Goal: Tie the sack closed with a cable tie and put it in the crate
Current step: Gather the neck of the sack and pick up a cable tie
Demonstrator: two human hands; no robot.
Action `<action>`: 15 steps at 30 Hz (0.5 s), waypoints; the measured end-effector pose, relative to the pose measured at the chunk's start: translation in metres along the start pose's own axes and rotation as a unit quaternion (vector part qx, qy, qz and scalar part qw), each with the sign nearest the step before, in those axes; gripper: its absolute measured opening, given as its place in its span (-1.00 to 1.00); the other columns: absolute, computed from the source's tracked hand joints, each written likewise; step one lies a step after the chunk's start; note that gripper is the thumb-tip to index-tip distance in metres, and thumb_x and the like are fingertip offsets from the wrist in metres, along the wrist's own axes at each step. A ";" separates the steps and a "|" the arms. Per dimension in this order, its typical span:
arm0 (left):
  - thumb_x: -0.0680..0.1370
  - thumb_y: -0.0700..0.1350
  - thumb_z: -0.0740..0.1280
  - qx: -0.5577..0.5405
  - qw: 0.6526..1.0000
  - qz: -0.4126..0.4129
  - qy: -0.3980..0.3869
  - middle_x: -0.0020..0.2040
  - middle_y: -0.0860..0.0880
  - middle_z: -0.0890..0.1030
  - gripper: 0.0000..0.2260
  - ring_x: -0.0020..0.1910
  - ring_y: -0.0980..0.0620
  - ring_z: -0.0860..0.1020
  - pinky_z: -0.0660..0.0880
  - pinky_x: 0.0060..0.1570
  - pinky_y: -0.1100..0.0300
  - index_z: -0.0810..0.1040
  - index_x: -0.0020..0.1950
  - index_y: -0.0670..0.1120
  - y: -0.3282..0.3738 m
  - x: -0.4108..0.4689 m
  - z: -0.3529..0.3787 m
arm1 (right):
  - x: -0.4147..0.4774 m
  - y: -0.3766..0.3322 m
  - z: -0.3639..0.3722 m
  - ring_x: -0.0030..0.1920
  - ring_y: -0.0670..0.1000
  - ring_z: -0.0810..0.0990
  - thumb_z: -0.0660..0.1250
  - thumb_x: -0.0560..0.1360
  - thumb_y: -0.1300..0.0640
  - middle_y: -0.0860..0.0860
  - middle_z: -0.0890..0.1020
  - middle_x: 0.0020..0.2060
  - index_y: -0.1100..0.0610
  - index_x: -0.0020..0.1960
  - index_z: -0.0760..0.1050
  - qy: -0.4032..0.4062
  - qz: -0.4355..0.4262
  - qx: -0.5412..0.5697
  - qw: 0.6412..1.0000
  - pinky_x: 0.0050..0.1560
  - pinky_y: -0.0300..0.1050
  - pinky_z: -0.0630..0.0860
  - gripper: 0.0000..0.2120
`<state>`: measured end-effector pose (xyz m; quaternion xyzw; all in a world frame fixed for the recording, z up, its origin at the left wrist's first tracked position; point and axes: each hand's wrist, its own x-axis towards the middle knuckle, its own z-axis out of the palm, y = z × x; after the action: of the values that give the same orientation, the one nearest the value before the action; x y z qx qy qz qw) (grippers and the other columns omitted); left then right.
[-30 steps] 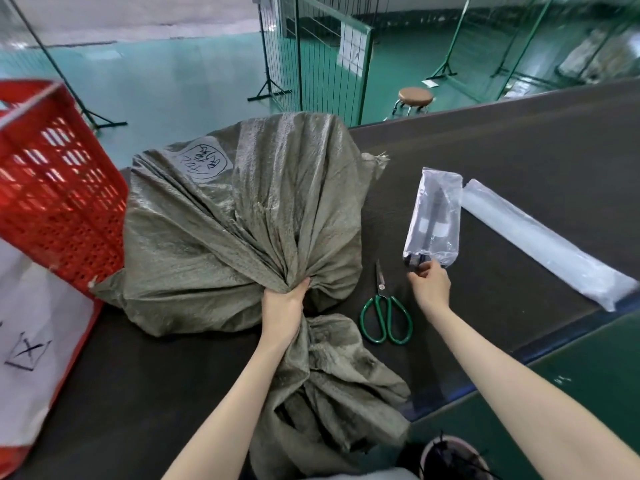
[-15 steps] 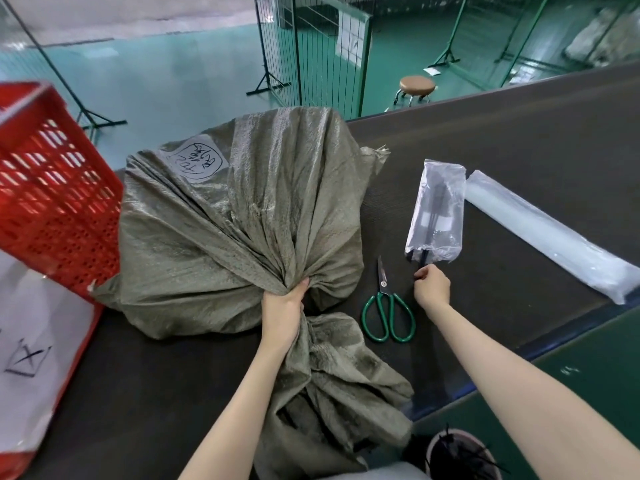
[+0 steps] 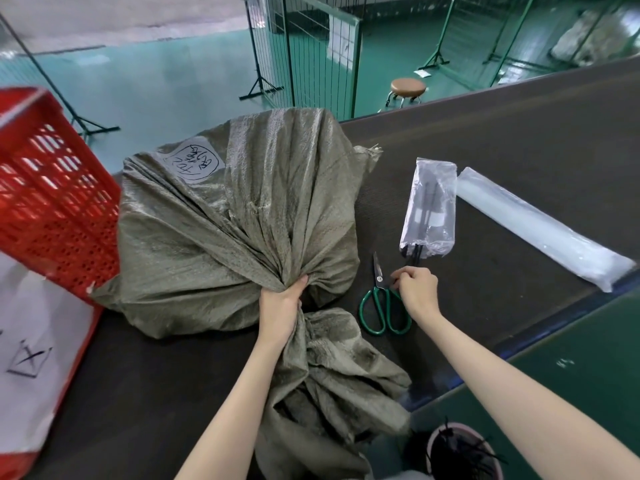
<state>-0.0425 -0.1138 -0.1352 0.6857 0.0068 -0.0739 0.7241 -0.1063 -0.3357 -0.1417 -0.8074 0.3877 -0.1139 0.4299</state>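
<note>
Sack [image 3: 239, 237] neck is clenched in left hand [image 3: 281, 306] on worktop [image 3: 519, 140]. Right hand [image 3: 417, 289] fingers pinch a tie [image 3: 414, 259] (black) at bag [image 3: 429, 206] mouth, above scissors [image 3: 381, 303].

Warehouse/sorting hall: green floor [image 3: 166, 81], mesh fencing [image 3: 304, 53], conveyor belt [image 3: 519, 140].

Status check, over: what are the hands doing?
Left hand clamps sack neck. Right hand pinches a black cable tie at its bag. Scissors beside. Sack untied.
</note>
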 end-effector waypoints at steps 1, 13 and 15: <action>0.42 -0.24 0.43 0.001 1.000 0.001 0.002 0.11 -0.13 0.65 -0.72 0.08 -0.09 0.59 0.47 0.11 -0.15 0.61 0.12 -0.17 0.000 0.000 0.000 | -0.005 -0.003 0.000 -0.08 0.14 0.63 0.14 0.43 0.36 0.17 0.67 -0.23 0.22 -0.12 0.66 -0.009 -0.015 0.016 1.000 0.04 -0.05 0.53 -0.70; 0.34 -0.16 0.46 -0.014 0.999 -0.039 -0.012 0.09 -0.23 0.66 -0.78 0.16 -0.42 0.50 0.46 0.13 -0.27 0.63 -0.03 -0.08 0.007 -0.007 -0.005 | -0.061 -0.010 0.004 -0.07 0.02 0.49 0.40 0.42 0.29 0.11 0.55 -0.14 0.19 -0.07 0.69 -0.036 -0.342 -0.037 0.938 0.00 -0.26 0.36 -0.87; 0.33 -0.16 0.47 -0.012 0.999 -0.035 -0.014 0.11 -0.13 0.67 -0.76 0.20 -0.25 0.56 0.43 0.27 -0.23 0.64 -0.02 -0.05 0.007 -0.007 -0.007 | -0.070 -0.011 0.003 -0.01 0.01 0.48 0.36 0.45 0.22 0.10 0.58 -0.09 0.17 -0.09 0.68 -0.040 -0.380 -0.045 0.923 0.04 -0.19 0.38 -0.87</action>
<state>-0.0481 -0.1063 -0.1282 0.6755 0.0218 -0.1084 0.7290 -0.1454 -0.2795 -0.1245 -0.9166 0.0393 -0.2186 0.3323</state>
